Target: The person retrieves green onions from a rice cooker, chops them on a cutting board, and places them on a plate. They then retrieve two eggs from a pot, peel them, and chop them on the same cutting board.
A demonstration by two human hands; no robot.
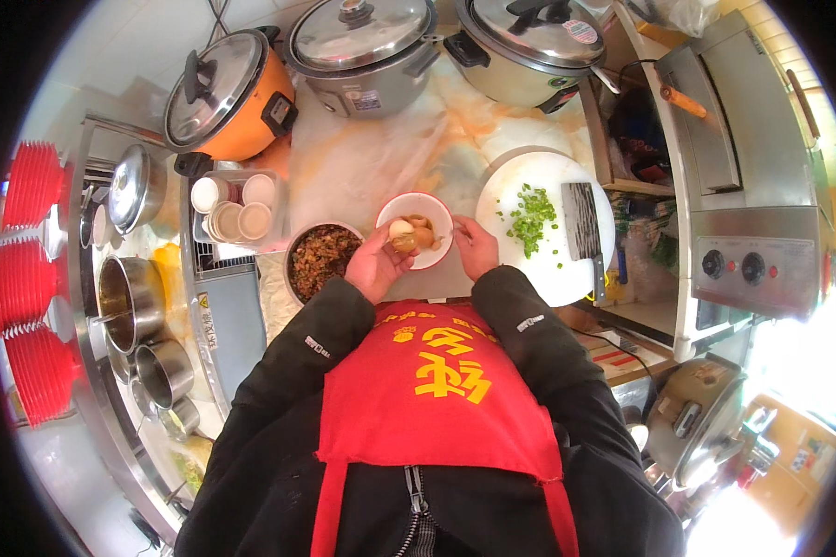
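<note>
A white bowl with a red rim (435,259) stands before me, with brown eggshell pieces or eggs (421,228) inside. At its left side, my left hand (377,263) holds a partly peeled brown egg (404,237) whose pale part faces up. My right hand (475,245) is at the bowl's right rim, its fingers curled; whether it grips the rim cannot be told. Left of the bowl is a metal bowl of chopped brown filling (324,256), partly behind my left wrist. On the right, a round white cutting board (508,174) bears chopped green onion (529,219) and a cleaver (582,221).
Several large rice cookers (359,76) line the counter's back. A plastic bin (279,226) of small cups stands at left, near steel pots (129,306) and stacks of red items (31,184). At far right is a steel appliance with knobs (759,268); an open shelf (644,310) lies below the board.
</note>
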